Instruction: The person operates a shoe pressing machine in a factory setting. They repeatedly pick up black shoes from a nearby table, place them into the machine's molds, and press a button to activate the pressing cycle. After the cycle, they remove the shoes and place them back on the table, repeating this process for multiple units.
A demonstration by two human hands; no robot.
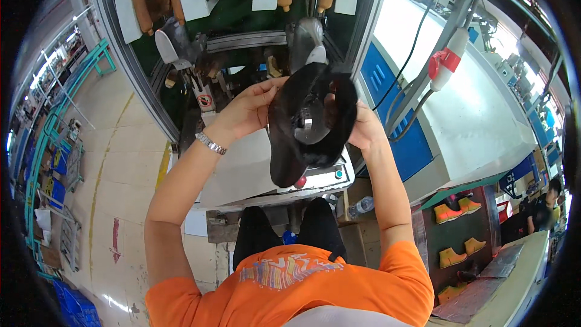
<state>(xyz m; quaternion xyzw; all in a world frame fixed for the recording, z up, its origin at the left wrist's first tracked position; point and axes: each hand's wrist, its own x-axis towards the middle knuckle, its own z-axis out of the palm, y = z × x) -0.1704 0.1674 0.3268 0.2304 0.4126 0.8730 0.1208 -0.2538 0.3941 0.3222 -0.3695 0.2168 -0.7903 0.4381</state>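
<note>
shoe: black shoe (311,124), soft and dark, held up over the machine (260,172)
left hand (245,112): fingers pinch its left edge
right hand (363,127): grips its right side
sign: small red and white sticker (205,100) on the machine

The black boot upper (302,139) that my left hand (245,115) and right hand (363,130) grip looks like soft, matt cloth, stretched over a smooth, shiny metal form (308,42). My wrist carries a glossy metal-link watch band (211,143). My orange shirt (290,290) is matt cloth.
</note>
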